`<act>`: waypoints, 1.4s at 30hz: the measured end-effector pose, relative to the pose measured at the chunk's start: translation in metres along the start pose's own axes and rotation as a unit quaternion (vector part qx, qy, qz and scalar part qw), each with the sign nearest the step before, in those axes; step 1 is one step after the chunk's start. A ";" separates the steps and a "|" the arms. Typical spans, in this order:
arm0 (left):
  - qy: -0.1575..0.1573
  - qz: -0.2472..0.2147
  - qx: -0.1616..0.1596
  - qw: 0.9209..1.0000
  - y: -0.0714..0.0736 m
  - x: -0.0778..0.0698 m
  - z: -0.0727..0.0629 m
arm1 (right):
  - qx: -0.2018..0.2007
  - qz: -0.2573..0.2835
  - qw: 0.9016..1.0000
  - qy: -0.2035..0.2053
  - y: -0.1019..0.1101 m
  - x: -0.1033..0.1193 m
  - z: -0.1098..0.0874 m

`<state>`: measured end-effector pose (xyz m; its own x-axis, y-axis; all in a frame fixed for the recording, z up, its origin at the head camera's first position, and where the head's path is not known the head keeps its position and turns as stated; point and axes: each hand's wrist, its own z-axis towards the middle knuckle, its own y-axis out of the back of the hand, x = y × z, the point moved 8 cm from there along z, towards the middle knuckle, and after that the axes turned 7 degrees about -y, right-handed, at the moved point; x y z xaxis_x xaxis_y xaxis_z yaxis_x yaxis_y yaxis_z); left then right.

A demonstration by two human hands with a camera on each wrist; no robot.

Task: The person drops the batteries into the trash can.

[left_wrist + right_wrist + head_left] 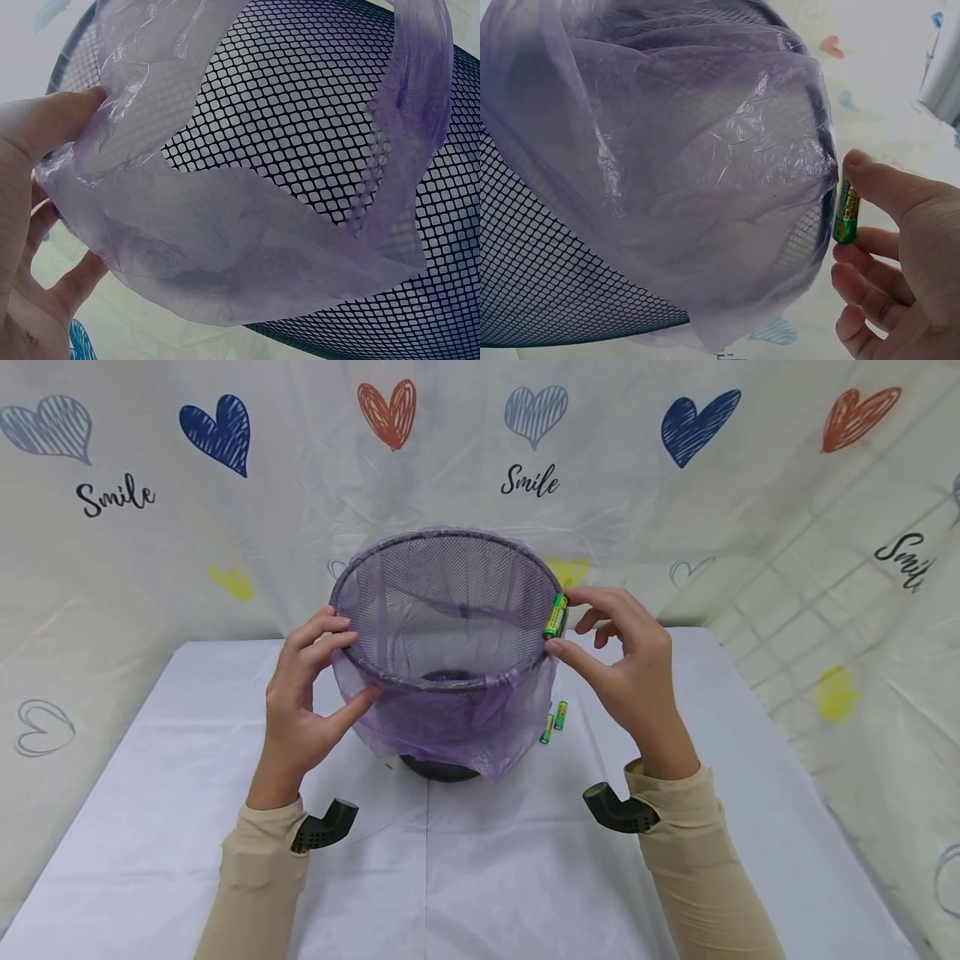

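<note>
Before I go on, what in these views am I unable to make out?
- Floor of the bin: head view; its near side and the purple bag hide most of it.
- Small print on the held battery and loose batteries: head view; too small.
- Some fingertips of the left hand: left wrist view; hidden behind bag and bin.

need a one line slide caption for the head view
Left hand grips a purple-bagged mesh bin while the right hand pinches a green battery beside its rim.
</note>
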<state>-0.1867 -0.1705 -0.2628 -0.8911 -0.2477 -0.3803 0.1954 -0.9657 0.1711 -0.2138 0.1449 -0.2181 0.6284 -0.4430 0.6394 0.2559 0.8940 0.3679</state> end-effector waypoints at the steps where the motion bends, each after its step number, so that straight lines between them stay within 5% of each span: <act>1: 0.000 -0.001 0.000 1.000 0.000 0.000 0.000 | 0.002 0.001 1.000 0.000 -0.001 0.001 0.001; 16: -0.002 -0.008 0.000 1.000 -0.001 0.000 0.000 | 0.033 -0.003 0.999 -0.019 -0.008 0.002 0.003; 42: -0.006 -0.009 0.004 1.000 0.000 0.002 -0.001 | 0.007 0.010 1.000 -0.024 0.004 -0.007 -0.005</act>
<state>-0.1879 -0.1711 -0.2649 -0.8996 -0.2295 -0.3716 0.1766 -0.9693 0.1711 -0.2134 0.1524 -0.2245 0.5974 -0.4287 0.6777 0.2329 0.9014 0.3650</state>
